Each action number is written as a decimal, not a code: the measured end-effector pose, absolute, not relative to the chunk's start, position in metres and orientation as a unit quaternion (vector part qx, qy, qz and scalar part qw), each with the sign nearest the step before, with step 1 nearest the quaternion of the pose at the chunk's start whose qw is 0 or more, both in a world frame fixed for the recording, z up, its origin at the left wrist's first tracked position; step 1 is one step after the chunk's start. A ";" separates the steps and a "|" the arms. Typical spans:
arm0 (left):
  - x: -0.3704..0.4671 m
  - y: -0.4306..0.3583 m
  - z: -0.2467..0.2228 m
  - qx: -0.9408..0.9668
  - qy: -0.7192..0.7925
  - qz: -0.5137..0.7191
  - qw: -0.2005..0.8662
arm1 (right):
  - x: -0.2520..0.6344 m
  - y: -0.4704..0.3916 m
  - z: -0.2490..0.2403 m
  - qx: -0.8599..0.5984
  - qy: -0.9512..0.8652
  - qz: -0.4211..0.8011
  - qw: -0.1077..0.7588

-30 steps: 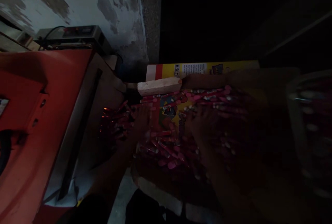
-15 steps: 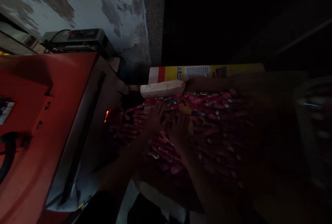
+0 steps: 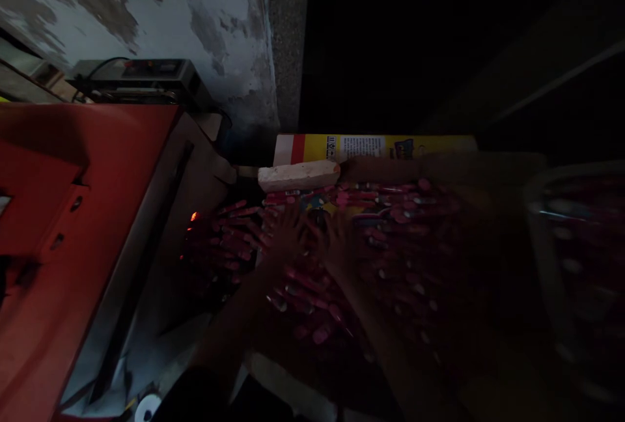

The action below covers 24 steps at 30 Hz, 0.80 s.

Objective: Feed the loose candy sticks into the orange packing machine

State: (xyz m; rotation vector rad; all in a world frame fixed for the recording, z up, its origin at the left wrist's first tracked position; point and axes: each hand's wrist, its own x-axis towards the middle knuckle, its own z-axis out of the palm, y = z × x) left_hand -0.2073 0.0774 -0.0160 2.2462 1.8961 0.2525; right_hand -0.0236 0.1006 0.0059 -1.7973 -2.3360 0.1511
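Many small pink wrapped items (image 3: 310, 285) lie in a loose heap on a dim work surface. My left hand (image 3: 288, 234) rests on the heap with its fingers spread. Close beside it, my right hand (image 3: 336, 243) also has its fingers apart, touching the pink items. Between and beyond the fingertips, part of a yellow and blue printed surface shows. The light is low, and what lies beneath my palms is hidden.
At the left stands a red machine (image 3: 122, 155) with glowing orange spots by its outlet. A pale block (image 3: 299, 176) and yellow printed cardboard (image 3: 361, 146) border the heap's far side. A grey device (image 3: 141, 77) sits behind; a pale-rimmed container (image 3: 541, 246) is at right.
The view has shifted slightly. More of the printed surface shows near my fingertips, and the pink items around my hands lie differently. Both hands remain spread on the heap.
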 end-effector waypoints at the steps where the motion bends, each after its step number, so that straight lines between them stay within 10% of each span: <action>1: -0.217 0.069 -0.019 0.755 0.644 0.073 0.100 | -0.016 0.109 0.009 -0.623 -0.775 0.034 0.104; 24: -0.249 -0.003 -0.009 0.779 0.613 0.040 0.122 | -0.070 -0.015 0.016 -0.480 -0.866 0.139 0.001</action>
